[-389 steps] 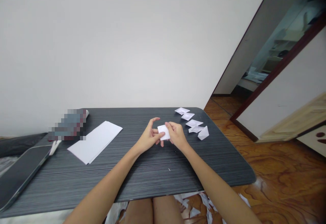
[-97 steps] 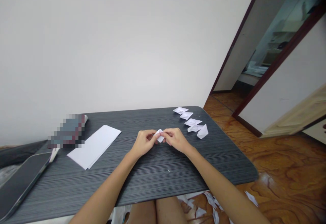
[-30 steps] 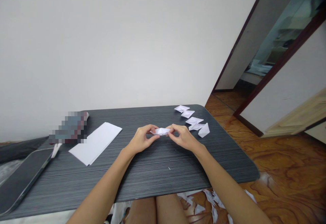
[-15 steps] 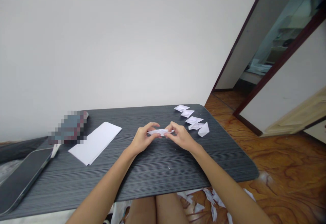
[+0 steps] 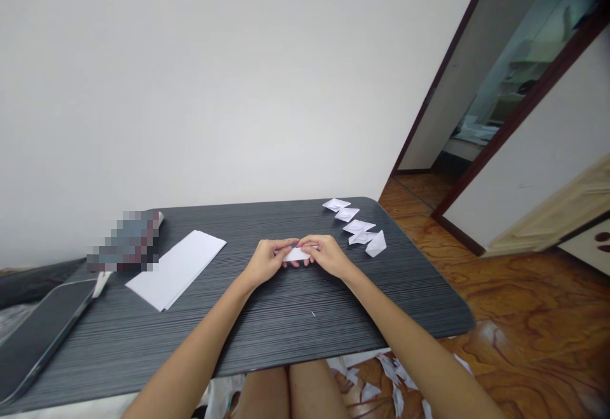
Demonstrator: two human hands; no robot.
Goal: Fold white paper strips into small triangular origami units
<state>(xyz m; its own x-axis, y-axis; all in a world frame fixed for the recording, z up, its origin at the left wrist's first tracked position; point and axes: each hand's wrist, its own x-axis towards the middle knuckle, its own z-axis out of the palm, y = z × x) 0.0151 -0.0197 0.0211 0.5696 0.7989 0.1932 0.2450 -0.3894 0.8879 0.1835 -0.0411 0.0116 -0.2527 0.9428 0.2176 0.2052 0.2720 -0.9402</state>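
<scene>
A small folded white paper boat (image 5: 296,254) is held between my two hands above the dark table (image 5: 267,336). My left hand (image 5: 269,259) is closed on its left end, thumb on the near side. On its right end my right hand (image 5: 328,255) is closed too, and the fingertips of both hands nearly meet along the top. Much of the folded paper is hidden by the fingers. Several finished-looking paper boats (image 5: 359,226) stand in a slanting row to the right of my right hand.
A stack of white paper sheets (image 5: 178,269) lies left of my hands. Farther left are a blurred-out object (image 5: 126,241) and a dark flat tray-like item (image 5: 45,336). Paper scraps (image 5: 369,392) litter the wooden floor below the table's near edge.
My fingers have shifted from pinching the two pointed ends to closing over the top of the paper, which now shows a flat face. The view has turned slightly.
</scene>
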